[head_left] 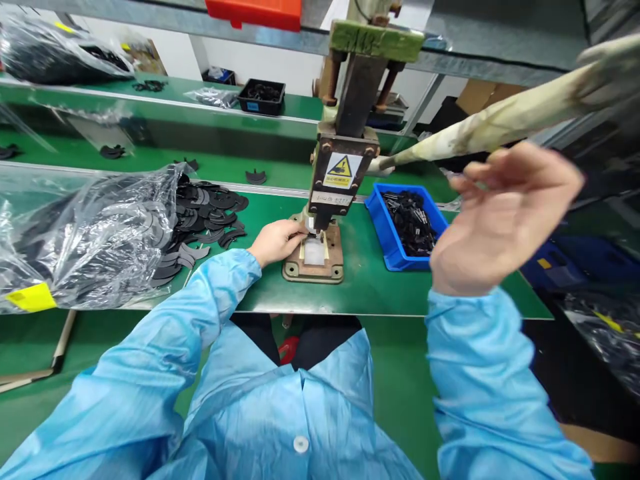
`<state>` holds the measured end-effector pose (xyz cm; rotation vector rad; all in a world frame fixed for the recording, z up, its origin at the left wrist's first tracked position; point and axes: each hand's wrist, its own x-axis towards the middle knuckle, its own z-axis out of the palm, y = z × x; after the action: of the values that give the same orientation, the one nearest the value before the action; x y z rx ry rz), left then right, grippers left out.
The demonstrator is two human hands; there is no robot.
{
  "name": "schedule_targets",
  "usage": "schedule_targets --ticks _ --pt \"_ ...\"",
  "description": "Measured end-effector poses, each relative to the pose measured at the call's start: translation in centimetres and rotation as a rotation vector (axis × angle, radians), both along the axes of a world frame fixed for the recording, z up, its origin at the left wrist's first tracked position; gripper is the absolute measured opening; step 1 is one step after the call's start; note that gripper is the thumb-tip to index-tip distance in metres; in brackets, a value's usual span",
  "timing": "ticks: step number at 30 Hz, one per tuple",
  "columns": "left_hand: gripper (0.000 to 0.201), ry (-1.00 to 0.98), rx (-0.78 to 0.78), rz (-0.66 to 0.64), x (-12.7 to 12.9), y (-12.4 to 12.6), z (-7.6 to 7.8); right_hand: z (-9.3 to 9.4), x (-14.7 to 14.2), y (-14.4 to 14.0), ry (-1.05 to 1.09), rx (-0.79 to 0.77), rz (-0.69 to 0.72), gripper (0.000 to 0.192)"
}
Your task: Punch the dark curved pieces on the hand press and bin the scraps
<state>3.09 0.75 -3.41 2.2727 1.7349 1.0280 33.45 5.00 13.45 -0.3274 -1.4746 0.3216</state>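
A hand-operated press (345, 133) stands upright on the green bench, its base plate (315, 270) bolted to a square foot. At the base, just left of the ram (325, 217), my left hand (279, 240) has its fingers pinched together. Whatever they hold under the ram is too small and hidden to name. My right hand (500, 220) is raised to the right of the press, slightly blurred, palm showing and fingers loosely bent apart. It is just below the press's long wrapped lever (500, 127) and holds nothing that I can see.
A clear plastic bag (100, 233) spills curved black pieces (213, 210) at the left. Right of the press, a blue bin (395, 257) holds small black parts. A black tray (261, 97) sits on the rear bench, and a red bin (255, 10) on the overhead shelf.
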Motion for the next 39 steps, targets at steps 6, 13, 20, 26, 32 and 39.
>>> schedule_targets --ticks 6,13,20,26,32,39 --pt "0.028 0.164 0.015 -0.061 0.2 0.4 0.0 6.2 -1.8 -1.2 -0.154 0.078 0.249 0.046" --pt "0.029 0.246 -0.011 -0.116 0.3 0.4 1.3 6.5 -3.6 -1.5 -0.046 -0.054 0.286 0.045" --pt "0.029 0.201 -0.002 -0.142 0.4 0.5 1.0 0.3 -1.7 -3.6 -0.158 0.034 0.217 0.029" --pt "0.031 0.193 -0.011 -0.166 0.5 0.1 1.2 -6.2 -0.5 -5.2 -0.273 0.073 0.095 0.018" --pt "0.035 0.279 -0.126 0.130 -8.1 -2.9 2.5 -7.6 -1.6 -3.8 -0.105 0.127 0.043 0.030" --pt "0.038 0.504 -0.419 0.404 -17.1 -7.3 1.4 -8.5 -3.2 -3.2 0.120 0.141 -0.009 0.051"
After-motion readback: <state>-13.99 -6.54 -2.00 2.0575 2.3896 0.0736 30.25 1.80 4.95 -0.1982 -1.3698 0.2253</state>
